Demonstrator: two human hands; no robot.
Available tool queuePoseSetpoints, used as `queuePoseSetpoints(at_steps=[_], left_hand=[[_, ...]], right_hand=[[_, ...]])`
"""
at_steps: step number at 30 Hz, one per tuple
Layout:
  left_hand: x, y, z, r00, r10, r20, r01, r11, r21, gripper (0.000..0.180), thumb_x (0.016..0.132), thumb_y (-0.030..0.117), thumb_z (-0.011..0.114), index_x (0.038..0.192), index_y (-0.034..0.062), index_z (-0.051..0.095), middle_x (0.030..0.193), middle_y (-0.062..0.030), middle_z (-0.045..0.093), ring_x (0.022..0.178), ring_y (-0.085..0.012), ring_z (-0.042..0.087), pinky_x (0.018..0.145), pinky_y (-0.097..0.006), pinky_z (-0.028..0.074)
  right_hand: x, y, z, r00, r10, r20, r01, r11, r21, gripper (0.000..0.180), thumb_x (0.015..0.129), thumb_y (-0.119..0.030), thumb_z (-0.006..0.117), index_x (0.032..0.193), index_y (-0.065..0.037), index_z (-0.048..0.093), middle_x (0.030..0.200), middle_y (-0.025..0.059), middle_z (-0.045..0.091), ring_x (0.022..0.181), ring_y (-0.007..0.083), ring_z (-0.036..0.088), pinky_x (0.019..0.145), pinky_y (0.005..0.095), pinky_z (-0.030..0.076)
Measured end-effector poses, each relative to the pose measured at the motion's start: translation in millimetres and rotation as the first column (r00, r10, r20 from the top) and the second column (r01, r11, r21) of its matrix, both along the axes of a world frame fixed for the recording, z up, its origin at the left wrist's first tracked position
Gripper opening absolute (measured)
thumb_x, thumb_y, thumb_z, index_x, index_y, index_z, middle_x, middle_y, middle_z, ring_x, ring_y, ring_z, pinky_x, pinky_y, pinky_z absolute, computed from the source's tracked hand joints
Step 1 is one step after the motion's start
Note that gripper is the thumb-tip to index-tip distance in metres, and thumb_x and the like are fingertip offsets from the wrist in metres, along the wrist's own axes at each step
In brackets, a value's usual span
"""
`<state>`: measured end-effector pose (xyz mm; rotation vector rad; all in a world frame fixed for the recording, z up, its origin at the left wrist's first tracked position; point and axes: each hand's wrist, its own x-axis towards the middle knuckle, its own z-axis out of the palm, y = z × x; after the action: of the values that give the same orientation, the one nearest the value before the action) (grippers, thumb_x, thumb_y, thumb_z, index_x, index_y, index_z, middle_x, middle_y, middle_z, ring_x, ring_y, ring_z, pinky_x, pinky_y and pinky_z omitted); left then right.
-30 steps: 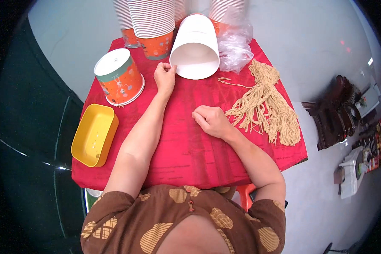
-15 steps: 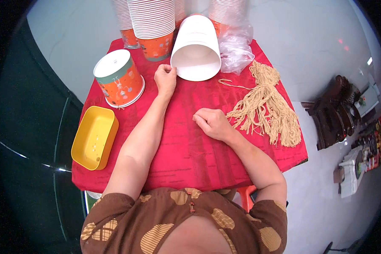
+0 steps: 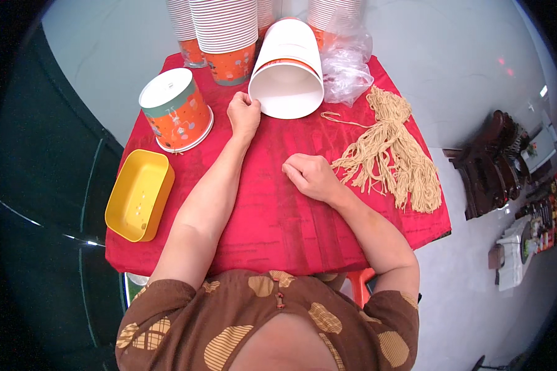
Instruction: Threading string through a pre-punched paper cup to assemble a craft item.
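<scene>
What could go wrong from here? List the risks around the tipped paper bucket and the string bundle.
1. The white paper bucket lies on its side, mouth toward the person; only the left hand touches its rim, so it might roll across the red cloth.
2. The tall cup stacks stand right behind it; a push could topple them.
3. The tan string bundle lies loose beside the right hand, near the table edge, and could snag or slide off.

Bright, even daylight all over my red table (image 3: 278,216), colours strong, everything in the middle sharp. Only soft, faint shadows under my forearms. A pale sheen lies on the grey floor (image 3: 452,74) up top. Fisheye bends the edges hard, corners go black, and the far right smears.
</scene>
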<state>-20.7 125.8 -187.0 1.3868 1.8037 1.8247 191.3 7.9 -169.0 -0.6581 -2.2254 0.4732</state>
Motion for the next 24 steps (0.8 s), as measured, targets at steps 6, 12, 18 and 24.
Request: queuePoseSetpoints(at_steps=[6,12,18,24], left_hand=[[-3,-14,12,0.992,-0.083,-0.097,0.069,0.987,-0.142,0.021,0.074,0.012,0.062,0.088,-0.0026,0.067,0.073,-0.0135,0.068,0.073,-0.0212,0.066,0.07,-0.039,0.051],[1,-45,39,0.951,-0.183,-0.25,0.069,0.911,-0.406,0.033,0.073,0.02,0.059,0.09,-0.0053,0.071,0.09,-0.0294,0.067,0.091,-0.0419,0.067,0.082,-0.048,0.052],[-1,-80,36,0.946,-0.206,-0.251,0.047,0.852,-0.521,0.032,0.074,0.021,0.059,0.084,-0.0082,0.07,0.087,-0.0305,0.067,0.088,-0.0424,0.067,0.08,-0.049,0.052],[-1,-125,50,0.95,-0.3,-0.091,0.168,0.732,-0.66,0.031,0.078,0.02,0.057,0.079,-0.008,0.069,0.079,-0.0271,0.068,0.082,-0.0402,0.069,0.075,-0.048,0.053]], right_hand=[[-2,1,-3,1.0,0.007,-0.005,-0.007,1.0,0.015,0.017,0.088,-0.015,0.061,0.079,-0.001,0.061,0.074,0.0168,0.063,0.069,0.036,0.063,0.061,0.0449,0.05],[0,2,-4,1.0,-0.014,0.007,0.014,1.0,0.007,0.019,0.088,-0.017,0.06,0.079,-0.001,0.062,0.075,0.0172,0.063,0.07,0.0369,0.063,0.062,0.0464,0.05],[-2,0,-2,1.0,-0.019,0.003,0.019,1.0,0.007,0.017,0.089,-0.016,0.059,0.082,-0.001,0.062,0.074,0.0182,0.063,0.069,0.037,0.064,0.062,0.0458,0.05],[-4,-4,3,0.982,-0.12,-0.144,0.111,0.992,-0.067,0.013,0.089,-0.012,0.06,0.096,-0.001,0.061,0.077,0.0185,0.066,0.071,0.0348,0.067,0.062,0.0431,0.052]])
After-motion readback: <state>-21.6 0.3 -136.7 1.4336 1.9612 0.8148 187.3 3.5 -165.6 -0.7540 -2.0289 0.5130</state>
